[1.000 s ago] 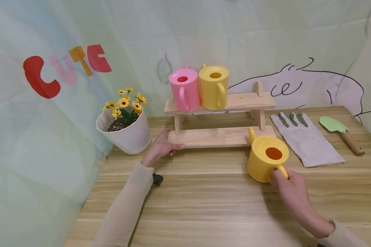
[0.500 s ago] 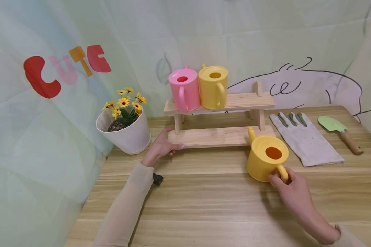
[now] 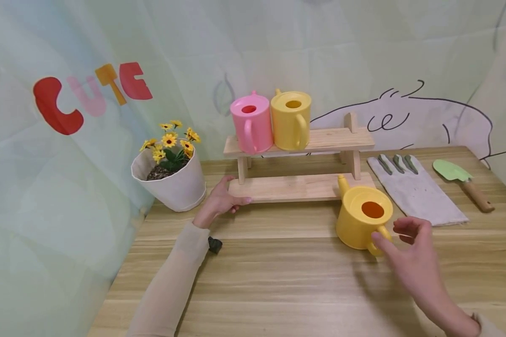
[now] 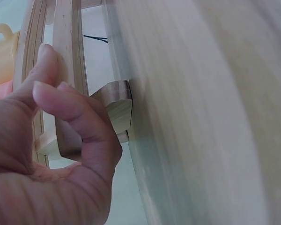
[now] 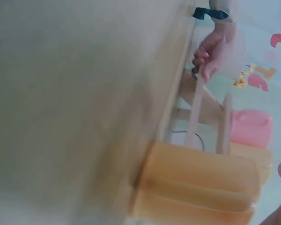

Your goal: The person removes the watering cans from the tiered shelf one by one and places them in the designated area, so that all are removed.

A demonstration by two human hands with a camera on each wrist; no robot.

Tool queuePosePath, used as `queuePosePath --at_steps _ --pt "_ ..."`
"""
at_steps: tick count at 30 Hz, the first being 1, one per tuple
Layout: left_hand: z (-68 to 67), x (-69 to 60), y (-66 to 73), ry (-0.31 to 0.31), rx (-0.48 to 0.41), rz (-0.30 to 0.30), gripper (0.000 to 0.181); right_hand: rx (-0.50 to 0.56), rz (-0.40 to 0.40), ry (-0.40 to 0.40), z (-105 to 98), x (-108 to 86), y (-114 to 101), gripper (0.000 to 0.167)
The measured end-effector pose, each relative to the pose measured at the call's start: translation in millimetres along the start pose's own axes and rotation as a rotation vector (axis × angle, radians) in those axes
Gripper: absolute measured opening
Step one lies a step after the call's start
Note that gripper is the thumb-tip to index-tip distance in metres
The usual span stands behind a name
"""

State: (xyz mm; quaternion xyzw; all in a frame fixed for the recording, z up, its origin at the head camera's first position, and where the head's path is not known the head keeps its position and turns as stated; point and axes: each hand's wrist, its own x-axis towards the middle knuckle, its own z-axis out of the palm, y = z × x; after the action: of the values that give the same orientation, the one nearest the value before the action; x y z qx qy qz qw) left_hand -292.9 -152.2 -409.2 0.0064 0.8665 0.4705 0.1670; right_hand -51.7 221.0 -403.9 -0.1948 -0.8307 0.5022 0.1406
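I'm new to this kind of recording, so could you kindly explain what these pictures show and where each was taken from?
There is no machine: a person works with two bare hands. The wide picture comes from a camera on the head; the two close ones come from a camera on each wrist. On the table sit a white flowerpot with yellow flowers, a two-tier wooden shelf, a pale glove and a green trowel. A pink watering can and a yellow watering can stand on the upper tier. The left hand grips the left end of the lower tier. The right hand is open beside the handle of the front watering can, upright on the table; I cannot tell whether the thumb touches it.
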Motion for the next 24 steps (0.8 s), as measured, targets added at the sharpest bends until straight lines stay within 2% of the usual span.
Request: queuePosePath --at_steps 5,8,12,16,24 --pt "1.0 0.2 -1.1 -0.007 0.001 0.002 0.105 0.025 -0.089 0.087 -5 5.5 -16 0.069" --pt "0.8 0.2 -1.1 -0.008 -0.001 0.011 0.105 0.006 -0.121 0.086 -9 10.7 -29 0.072" --pt "0.1 -0.6 -1.5 -0.01 -0.014 0.012 0.105 -0.077 -0.202 0.019 -16 21.3 -48 0.08" --pt "0.4 1.2 -2.7 -0.011 -0.018 0.011 0.106 -0.116 -0.275 -0.061 -19 36.2 -69 0.078" --pt "0.4 1.0 -2.2 -0.011 -0.019 0.011 0.106 -0.074 -0.216 -0.205 -2 66.3 -115 0.074"
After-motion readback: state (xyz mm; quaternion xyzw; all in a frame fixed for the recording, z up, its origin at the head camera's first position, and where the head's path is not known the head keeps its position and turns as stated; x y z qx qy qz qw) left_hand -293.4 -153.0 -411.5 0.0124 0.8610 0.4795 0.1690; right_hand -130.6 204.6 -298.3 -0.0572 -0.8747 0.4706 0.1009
